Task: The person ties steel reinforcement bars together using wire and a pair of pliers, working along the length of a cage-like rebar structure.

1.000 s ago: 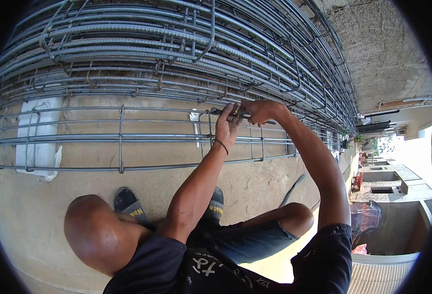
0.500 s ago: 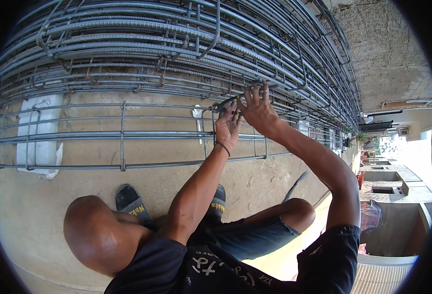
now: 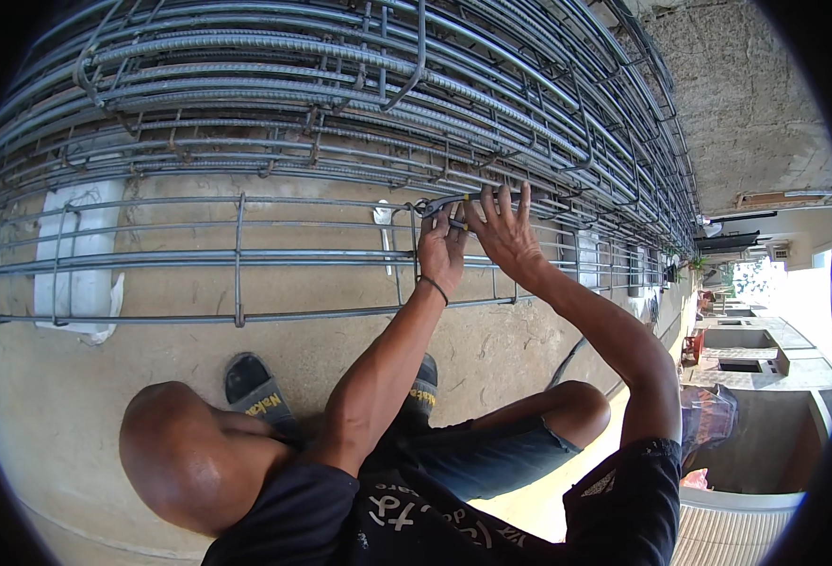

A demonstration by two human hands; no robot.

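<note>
A pair of pincers with yellow-banded dark handles lies across the upper edge of a narrow rebar cage. Its jaws meet a bar corner, where a stirrup crosses. My right hand is on the handle end, some fingers stretched out over it. Below the jaws, my left hand has its fingers curled at the lower handle, and its wrist wears a dark band. Exactly what the left fingertips pinch is partly hidden. Behind the cage, a white spoon-like piece lies on the concrete.
A dense stack of rebar cages rises just beyond my hands. White blocks sit under the cage at left. My sandalled feet and bent knees are close below it. A dark strip lies on the floor; a rough wall stands right.
The pincers have turned flatter, and their jaws now sit at the bar corner. My left fingers have curled in at the tool, while my right hand has shifted slightly down and right.
</note>
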